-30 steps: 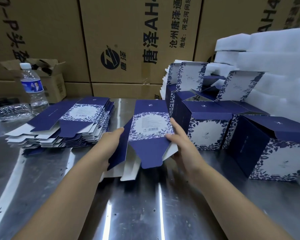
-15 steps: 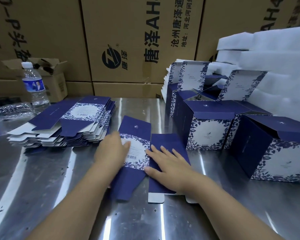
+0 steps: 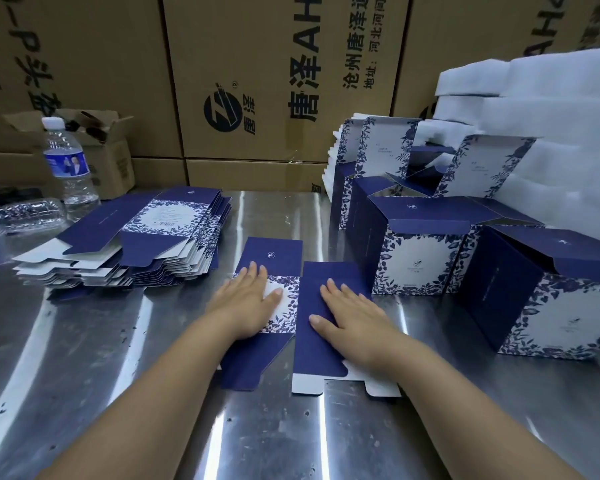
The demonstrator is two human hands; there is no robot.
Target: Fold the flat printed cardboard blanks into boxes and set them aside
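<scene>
head view, single frame.

- table: bare steel with glare streaks running toward the camera.
- blank: one printed cardboard blank lies flat at the table's centre, printed side up. it sits between the stack of blanks on the left and the folded boxes on the right, touching neither. the far navy flap carries a small white logo. white flap undersides show at the near edge.
- left grip: bare hand, palm down on the panel with the floral border. fingers are straight and close together, thumb pointing right. it is not clamped on anything, only pressing flat.
- right grip: bare hand, palm down on the plain navy panel just beside the left one. fingers are straight and slightly fanned. it also presses flat and curls round nothing.
- stack of blanks: many flat blanks, loosely fanned, navy and white edges showing along the near side.
- folded boxes: the nearest box stands at the right edge. a second box stands just behind and left of it. further boxes stand behind these with printed lid flaps upright.
- foam sheets: a white pile behind the boxes on the right.
- water bottle: upright at far left, white cap on, blue label.
- crushed bottle: clear, lying on its side near the upright one.
- small open carton: behind the bottle, flaps up.
- large brown cartons: printed in black, stacked as a wall along the back.
</scene>
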